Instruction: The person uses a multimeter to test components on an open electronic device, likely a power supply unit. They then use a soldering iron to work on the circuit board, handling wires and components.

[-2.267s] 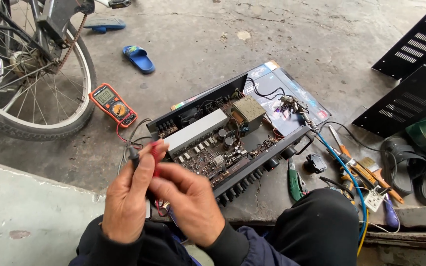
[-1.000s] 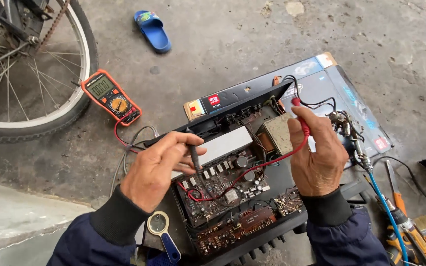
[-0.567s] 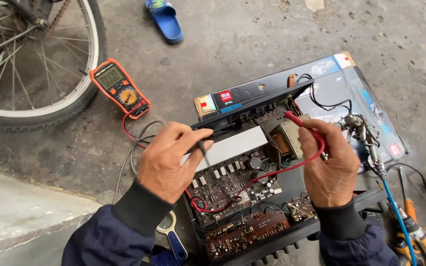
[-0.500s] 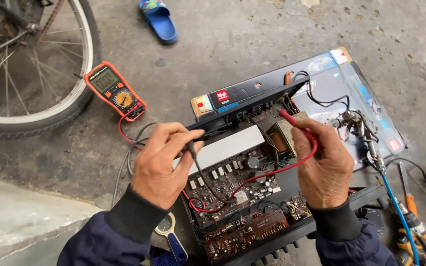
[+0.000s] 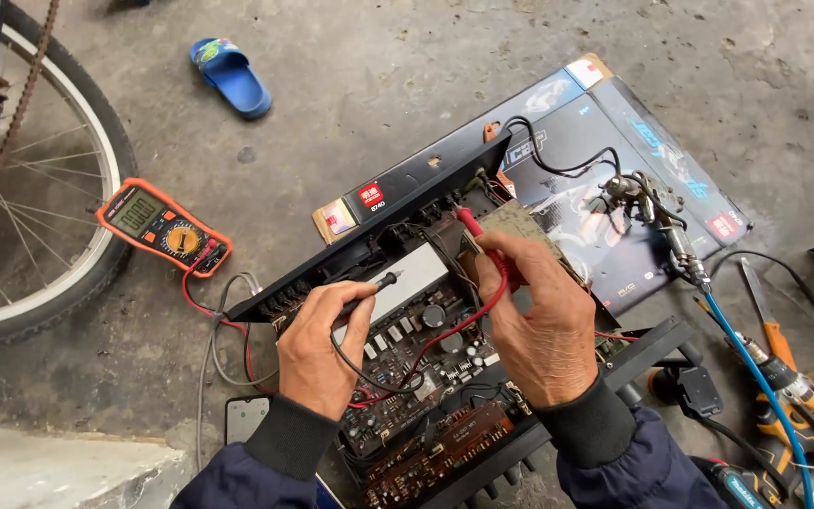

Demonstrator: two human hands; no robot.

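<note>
Amplifier [image 5: 445, 377] cover off, meter [image 5: 164, 226] on; left hand [image 5: 317, 353] pinches black probe [image 5: 369, 287], right hand [image 5: 539, 320] grips red probe [image 5: 471, 226] at boards; probing underway, readings unfinished.

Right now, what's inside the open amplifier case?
The amplifier case holds circuit boards, a silver heat sink and wiring. The left hand with its black probe and the right hand with its red probe cover parts beneath them.
</note>
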